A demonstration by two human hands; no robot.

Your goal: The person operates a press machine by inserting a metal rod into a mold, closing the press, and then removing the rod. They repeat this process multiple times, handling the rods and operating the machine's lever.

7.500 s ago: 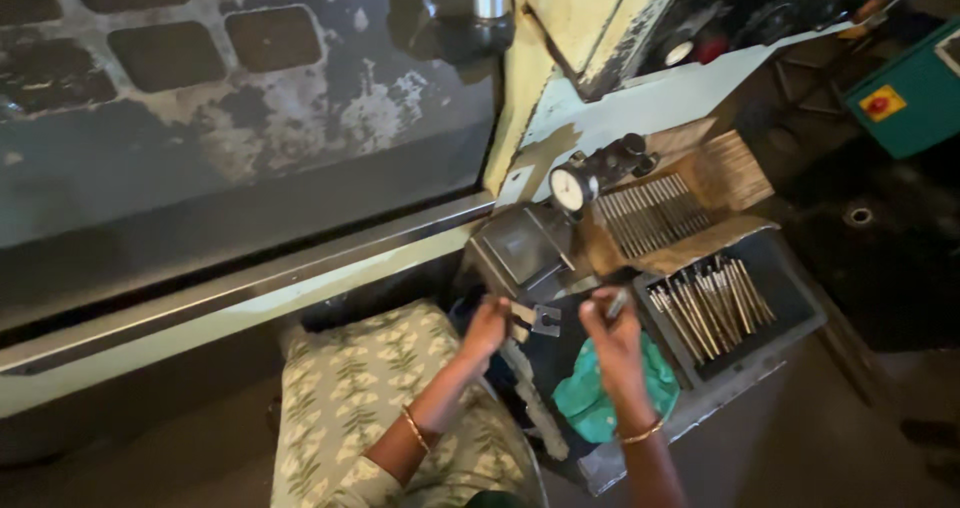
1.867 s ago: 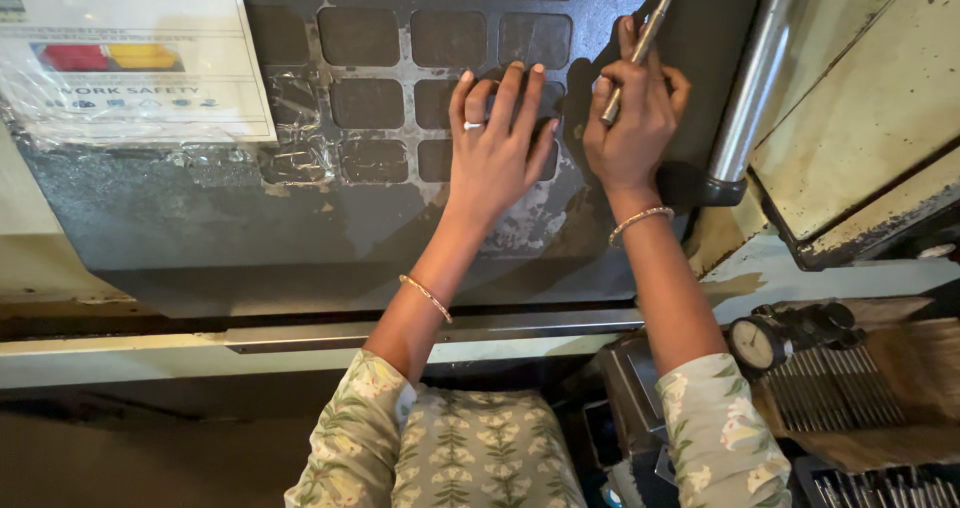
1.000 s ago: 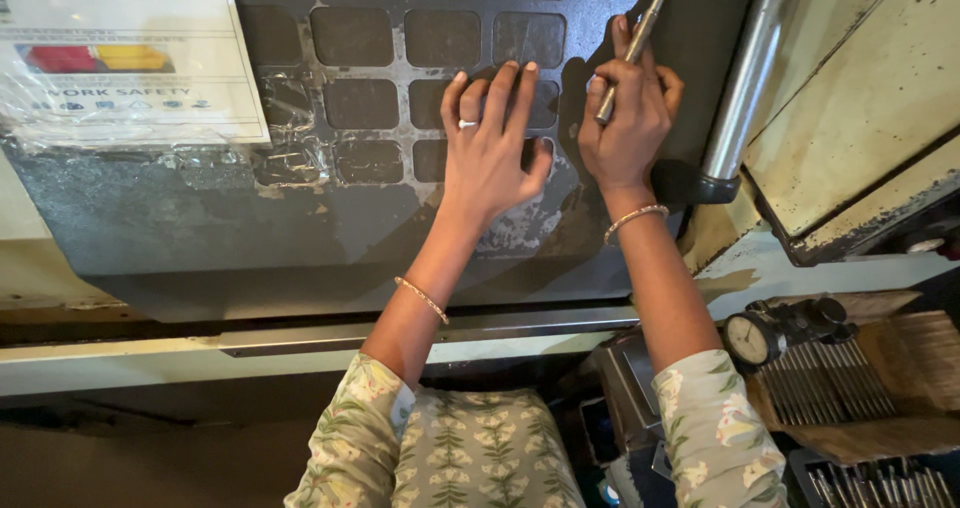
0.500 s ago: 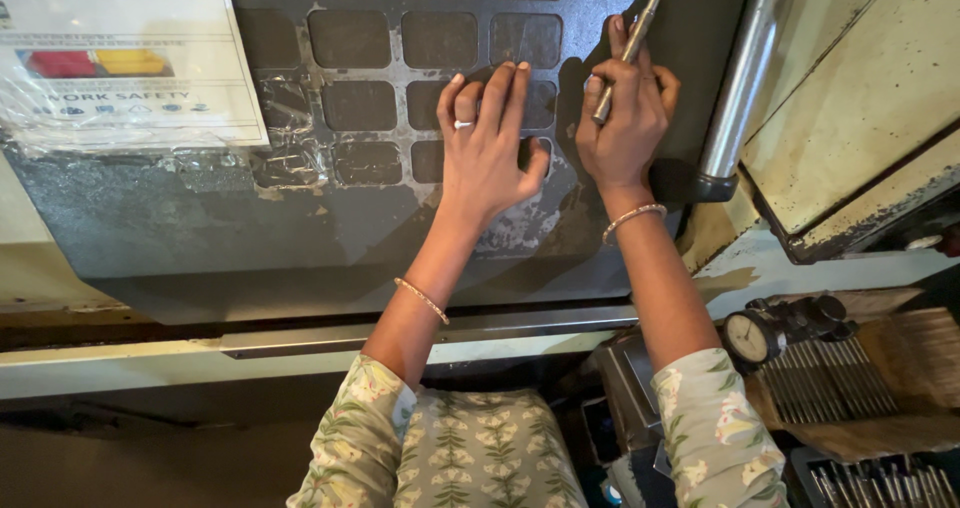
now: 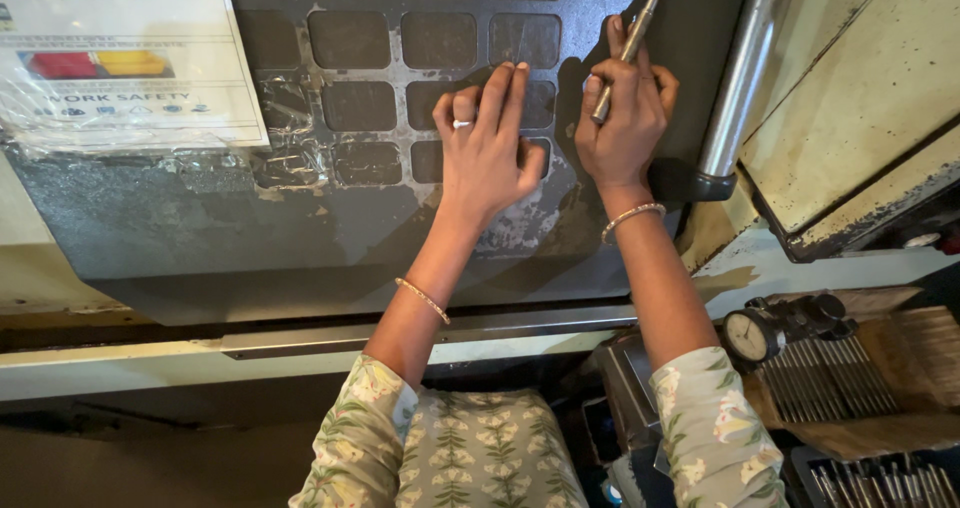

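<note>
Against the dark gridded panel (image 5: 420,58), my flat left hand (image 5: 487,148) has barely shifted, while my right hand (image 5: 622,118) still pinches the slim grey metal rod (image 5: 628,48).

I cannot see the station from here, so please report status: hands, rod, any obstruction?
Left hand flat on gridded panel. Right hand grips metal rod, tip up. Nothing between hands and panel.

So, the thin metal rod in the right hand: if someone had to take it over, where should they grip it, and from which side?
Probably by the free upper end of the metal rod, coming from above and to the right. The right hand wraps its lower half, and the left hand lies flat on the dark gridded panel just beside it, so only the slanted top part stands bare.
</note>
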